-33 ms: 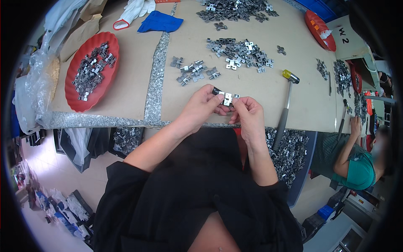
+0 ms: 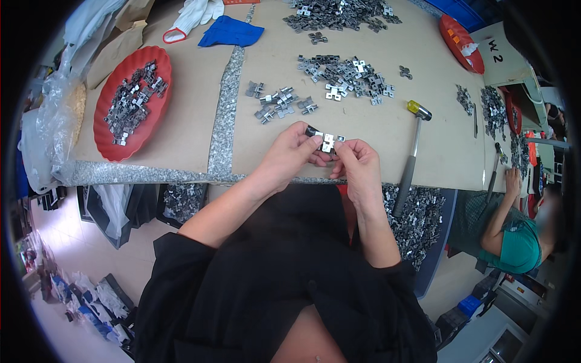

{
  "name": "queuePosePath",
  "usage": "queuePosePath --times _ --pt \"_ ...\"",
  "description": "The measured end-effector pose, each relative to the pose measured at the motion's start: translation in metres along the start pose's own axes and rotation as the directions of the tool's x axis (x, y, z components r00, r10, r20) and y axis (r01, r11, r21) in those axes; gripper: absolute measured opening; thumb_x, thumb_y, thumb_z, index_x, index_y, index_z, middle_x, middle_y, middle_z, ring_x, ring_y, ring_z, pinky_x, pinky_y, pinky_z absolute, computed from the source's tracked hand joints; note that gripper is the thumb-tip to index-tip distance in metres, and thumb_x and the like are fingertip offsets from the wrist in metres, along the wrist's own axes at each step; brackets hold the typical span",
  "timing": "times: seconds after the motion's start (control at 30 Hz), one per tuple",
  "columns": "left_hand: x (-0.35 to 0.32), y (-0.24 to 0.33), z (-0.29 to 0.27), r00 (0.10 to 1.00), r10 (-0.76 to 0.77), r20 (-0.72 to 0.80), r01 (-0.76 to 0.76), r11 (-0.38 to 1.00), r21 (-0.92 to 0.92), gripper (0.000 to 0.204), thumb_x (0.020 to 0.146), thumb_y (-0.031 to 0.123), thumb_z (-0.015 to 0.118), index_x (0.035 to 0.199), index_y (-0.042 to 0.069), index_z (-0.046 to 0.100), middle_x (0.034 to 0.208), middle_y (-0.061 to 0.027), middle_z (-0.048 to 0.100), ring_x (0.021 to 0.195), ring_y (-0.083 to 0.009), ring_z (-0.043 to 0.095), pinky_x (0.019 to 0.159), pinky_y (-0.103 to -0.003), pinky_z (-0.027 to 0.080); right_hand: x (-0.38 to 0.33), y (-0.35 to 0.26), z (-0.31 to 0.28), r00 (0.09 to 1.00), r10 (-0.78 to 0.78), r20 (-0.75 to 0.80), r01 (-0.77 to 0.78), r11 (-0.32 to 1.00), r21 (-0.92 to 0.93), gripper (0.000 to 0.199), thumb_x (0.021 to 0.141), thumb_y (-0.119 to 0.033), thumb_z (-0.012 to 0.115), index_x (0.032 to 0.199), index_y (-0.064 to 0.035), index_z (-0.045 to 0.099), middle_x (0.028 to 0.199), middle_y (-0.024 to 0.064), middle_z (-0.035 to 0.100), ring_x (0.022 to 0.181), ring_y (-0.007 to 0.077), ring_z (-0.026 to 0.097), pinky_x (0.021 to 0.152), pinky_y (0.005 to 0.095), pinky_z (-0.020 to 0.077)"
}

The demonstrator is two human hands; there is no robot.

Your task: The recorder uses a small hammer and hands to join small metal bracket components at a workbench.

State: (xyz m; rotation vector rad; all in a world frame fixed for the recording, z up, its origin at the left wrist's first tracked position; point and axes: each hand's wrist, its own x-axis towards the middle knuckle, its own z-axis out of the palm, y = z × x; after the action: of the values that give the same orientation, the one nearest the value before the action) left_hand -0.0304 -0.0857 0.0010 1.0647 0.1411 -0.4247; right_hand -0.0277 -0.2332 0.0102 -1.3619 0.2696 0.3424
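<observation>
Just above the table's front edge, both my hands grip a small shiny metal piece [image 2: 328, 143] with notched, tab-like edges, looking like a hinge. The thumb and fingers of my left hand [image 2: 295, 147] pinch its left end. At its right end, my right hand [image 2: 358, 162] is closed on it with thumb and index finger. My fingers hide part of its ends and underside. Right beyond my hands lies a small group of similar metal pieces [image 2: 279, 103], with a larger pile [image 2: 348, 77] farther off. A hammer [image 2: 413, 151] with a yellow-and-dark head rests at right, its grip overhanging the edge.
A red scalloped tray [image 2: 103, 115] of metal pieces stands at left. Blue cloth [image 2: 231, 32] and white gloves [image 2: 193, 17] lie far left. Another red tray [image 2: 451, 36] is far right. Below the edge sits a bin of metal pieces [image 2: 417, 221]. A co-worker [image 2: 514, 245] works at right.
</observation>
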Motion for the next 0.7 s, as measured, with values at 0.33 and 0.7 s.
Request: queuePosePath --times 0.33,0.7 --pt "0.0 -0.002 0.002 1.0 0.026 -0.002 -0.026 0.997 0.074 0.012 0.088 0.009 0.044 0.096 0.0 0.043 0.083 -0.0106 0.057 0.074 -0.0144 0.058 0.065 -0.025 0.048 0.004 -0.005 -0.008 0.997 0.047 0.066 -0.042 0.996 -0.077 0.015 0.08 -0.012 0.057 0.081 0.0014 0.051 0.065 0.0047 0.055 0.045 0.0051 0.048 0.04 0.0178 0.043" --pt "-0.002 -0.004 0.004 0.996 0.094 -0.002 -0.093 0.987 0.132 0.015 0.083 0.004 0.051 0.096 0.001 0.043 0.078 -0.0075 0.057 0.069 -0.0111 0.056 0.061 -0.023 0.046 0.005 -0.016 -0.006 0.989 0.068 0.129 -0.047 0.985 -0.165 0.016 0.079 -0.009 0.058 0.086 0.0033 0.051 0.068 0.0048 0.056 0.047 0.0049 0.049 0.039 0.0178 0.0422"
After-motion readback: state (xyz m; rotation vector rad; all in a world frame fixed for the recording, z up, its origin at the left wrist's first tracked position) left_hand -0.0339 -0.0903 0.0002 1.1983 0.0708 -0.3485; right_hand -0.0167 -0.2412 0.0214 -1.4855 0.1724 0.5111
